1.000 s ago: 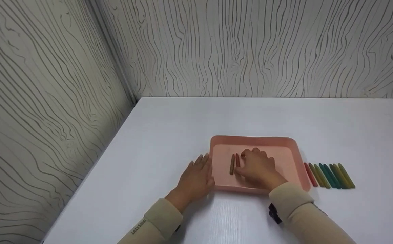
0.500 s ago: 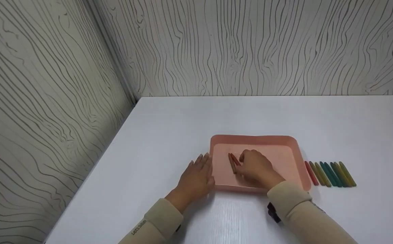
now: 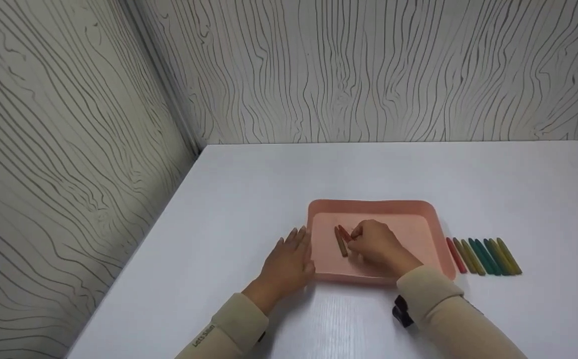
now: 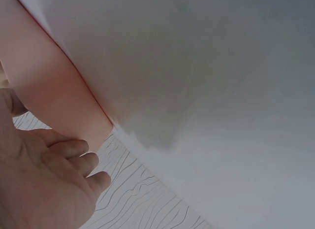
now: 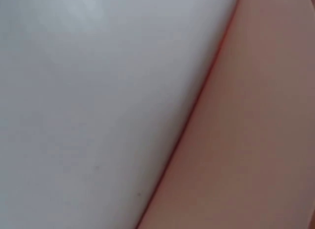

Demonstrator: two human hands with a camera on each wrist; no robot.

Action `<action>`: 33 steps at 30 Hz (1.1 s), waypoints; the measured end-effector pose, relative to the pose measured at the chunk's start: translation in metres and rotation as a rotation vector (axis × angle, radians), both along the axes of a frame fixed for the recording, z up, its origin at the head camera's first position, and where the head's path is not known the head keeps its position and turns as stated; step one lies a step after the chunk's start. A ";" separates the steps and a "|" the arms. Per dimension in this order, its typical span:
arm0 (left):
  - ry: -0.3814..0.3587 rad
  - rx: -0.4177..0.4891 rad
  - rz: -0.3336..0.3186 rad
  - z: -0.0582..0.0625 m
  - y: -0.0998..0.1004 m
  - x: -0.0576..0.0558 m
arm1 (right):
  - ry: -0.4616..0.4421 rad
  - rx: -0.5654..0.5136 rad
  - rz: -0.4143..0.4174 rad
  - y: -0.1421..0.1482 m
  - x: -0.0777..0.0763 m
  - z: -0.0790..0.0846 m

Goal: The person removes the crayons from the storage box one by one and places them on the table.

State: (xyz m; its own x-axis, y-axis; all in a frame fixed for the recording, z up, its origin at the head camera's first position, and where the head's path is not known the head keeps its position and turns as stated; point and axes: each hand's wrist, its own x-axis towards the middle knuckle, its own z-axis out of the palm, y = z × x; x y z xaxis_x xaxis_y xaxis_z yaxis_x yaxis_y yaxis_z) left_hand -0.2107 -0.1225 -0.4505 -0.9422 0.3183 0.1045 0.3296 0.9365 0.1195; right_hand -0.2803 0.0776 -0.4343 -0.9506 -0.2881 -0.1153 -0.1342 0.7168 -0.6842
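A pink rectangular tray lies on the white table. Inside it, left of its middle, a brown crayon lies at a slant. Over the tray my right hand pinches a red crayon between thumb and fingers; the crayon's tip points away to the left, close beside the brown one, and its lower end is hidden by the hand. My left hand rests at the tray's left side, fingers straight. The left wrist view shows the left hand with its fingertips against the tray's outer wall.
Right of the tray, several crayons in red, yellow and green lie side by side on the table. Wood-grain patterned panels stand behind and to the left. The right wrist view shows just the tray's side and table surface.
The brown and red crayons have turned from nearly upright in view to a leftward slant. The right hand has closed its fingers on the red crayon; the left hand stays in place.
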 end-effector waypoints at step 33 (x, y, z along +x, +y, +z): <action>-0.003 0.043 -0.012 0.000 -0.002 0.001 | 0.090 -0.023 -0.045 0.097 0.000 0.038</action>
